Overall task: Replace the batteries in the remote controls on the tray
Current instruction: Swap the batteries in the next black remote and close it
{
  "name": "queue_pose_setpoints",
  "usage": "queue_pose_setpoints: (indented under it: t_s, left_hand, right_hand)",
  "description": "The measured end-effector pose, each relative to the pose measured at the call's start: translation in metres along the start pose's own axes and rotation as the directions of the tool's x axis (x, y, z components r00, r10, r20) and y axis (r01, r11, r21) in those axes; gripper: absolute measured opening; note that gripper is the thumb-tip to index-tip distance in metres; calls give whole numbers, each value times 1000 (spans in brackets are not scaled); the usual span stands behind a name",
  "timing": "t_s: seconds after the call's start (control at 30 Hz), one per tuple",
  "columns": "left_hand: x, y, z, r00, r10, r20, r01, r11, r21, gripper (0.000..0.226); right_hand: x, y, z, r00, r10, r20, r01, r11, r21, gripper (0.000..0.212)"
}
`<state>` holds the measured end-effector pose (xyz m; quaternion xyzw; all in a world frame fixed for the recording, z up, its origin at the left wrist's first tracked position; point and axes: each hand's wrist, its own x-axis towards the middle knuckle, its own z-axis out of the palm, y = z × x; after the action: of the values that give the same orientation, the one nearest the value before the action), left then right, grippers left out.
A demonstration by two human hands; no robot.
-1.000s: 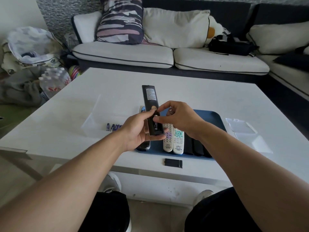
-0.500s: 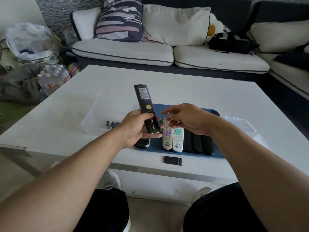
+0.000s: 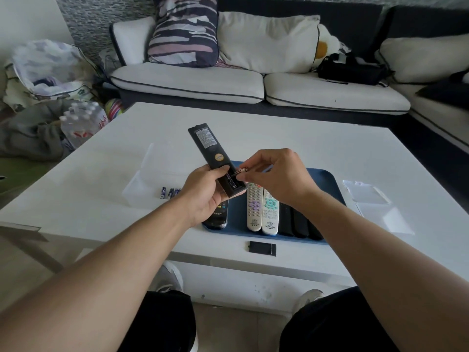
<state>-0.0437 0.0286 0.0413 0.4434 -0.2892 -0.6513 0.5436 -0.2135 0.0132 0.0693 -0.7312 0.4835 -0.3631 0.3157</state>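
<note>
My left hand (image 3: 205,196) grips a long black remote (image 3: 212,154) face down above the blue tray (image 3: 327,184), its battery bay open at the near end with one battery (image 3: 230,181) lying in it. My right hand (image 3: 276,179) pinches a second battery (image 3: 241,172) right at the bay's edge, tilted upward. On the tray lie two white remotes (image 3: 262,209), several black remotes (image 3: 299,224) to their right and another black one (image 3: 218,217) partly under my left hand. The remote's black cover (image 3: 262,248) rests on the table in front of the tray.
Several blue batteries (image 3: 168,193) lie on the white table (image 3: 317,148) left of the tray, by a clear plastic sheet (image 3: 142,179). Clear plastic packaging (image 3: 373,199) sits to the tray's right. A sofa (image 3: 253,82) stands behind; bottled water (image 3: 83,120) and bags are on the floor at left.
My right hand drew back from the bay, then returned pinching a battery at its edge. The left hand tilted the remote's far end leftward.
</note>
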Motion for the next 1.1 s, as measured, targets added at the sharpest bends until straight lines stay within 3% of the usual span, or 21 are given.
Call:
queue_pose_setpoints:
  t_s: [0.27,0.5,0.67,1.1]
  left_hand:
    - [0,4,-3,999,49,-18,-50,997,-64,18]
    - [-3,4,-3,999,-6,46,4,999,42,25]
    - [-6,1,-2,991,-45,128,35,996,81,25]
    - [-1,-4,1,995,4,103,-21,985,170,17]
  right_hand:
    - [-3,-2,10,991,-134,6,130,950,-283,16]
    - [-4,1,4,995,99,33,-95,990,-106,21]
    - [-5,4,1,944,283,169,-294,955,38,37]
    - [-3,12,7,906,359,224,-406,887,219,24]
